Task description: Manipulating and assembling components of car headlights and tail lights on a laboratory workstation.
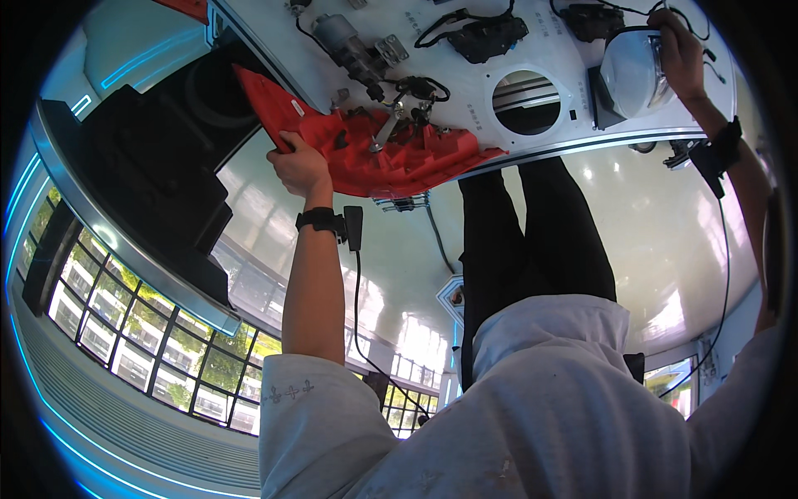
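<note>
A red car tail light (395, 158), its ribbed back side up, lies along the near left edge of a white panel. My left hand (301, 165) is closed round its left rim, fingers over the edge. At the panel's far right, a white car side mirror (632, 73) with a black base is under my right hand (680, 56). That hand's fingers curl over the mirror's upper right edge; part of the grip is hidden by the hand itself. Wired metal pieces (407, 104) sit against the top of the tail light.
The white panel (449, 87) has a round cut-out (526, 101). A silver motor-like part (345, 41) and black wired parts (489, 37) are mounted on it. A large black shape (150, 166) stands at left. Cables hang from bands on both my wrists.
</note>
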### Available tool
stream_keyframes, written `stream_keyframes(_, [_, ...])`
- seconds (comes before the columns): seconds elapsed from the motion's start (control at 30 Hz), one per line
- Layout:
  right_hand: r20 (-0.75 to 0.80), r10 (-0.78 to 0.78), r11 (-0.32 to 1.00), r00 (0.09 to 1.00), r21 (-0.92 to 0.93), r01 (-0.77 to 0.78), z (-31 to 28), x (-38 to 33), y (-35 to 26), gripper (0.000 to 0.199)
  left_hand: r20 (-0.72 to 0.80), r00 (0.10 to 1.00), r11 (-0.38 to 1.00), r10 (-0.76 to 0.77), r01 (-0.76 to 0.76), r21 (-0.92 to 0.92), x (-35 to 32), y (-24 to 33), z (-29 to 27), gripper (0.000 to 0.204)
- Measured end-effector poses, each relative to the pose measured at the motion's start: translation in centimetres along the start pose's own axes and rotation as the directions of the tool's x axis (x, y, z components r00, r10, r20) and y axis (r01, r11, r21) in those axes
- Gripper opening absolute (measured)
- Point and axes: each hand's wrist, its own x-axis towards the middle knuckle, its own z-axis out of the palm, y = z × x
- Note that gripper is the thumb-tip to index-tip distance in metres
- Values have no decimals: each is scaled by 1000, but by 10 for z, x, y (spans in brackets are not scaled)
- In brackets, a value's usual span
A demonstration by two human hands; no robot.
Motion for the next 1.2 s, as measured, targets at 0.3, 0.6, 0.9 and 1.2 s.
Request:
stream_keyframes(0.3, [-195,-49,999,979,6,52,9,7,-20,28,0,1000,1000,8,-8,-2,0,0,0,58])
stream_keyframes(0.6, [-197,-86,996,977,-19,84,9,6,-19,31,2,1000,999,18,-18,-39,0,-1,0,59])
stream_keyframes(0.9, [-21,12,996,1000,-90,-14,-2,-4,21,23,21,1000,999,5,-4,-46,1,-3,0,59])
stream_keyframes(1.2, [10,44,998,999,-49,-44,-3,-4,35,23,8,1000,999,7,-7,-50,1,-6,0,68])
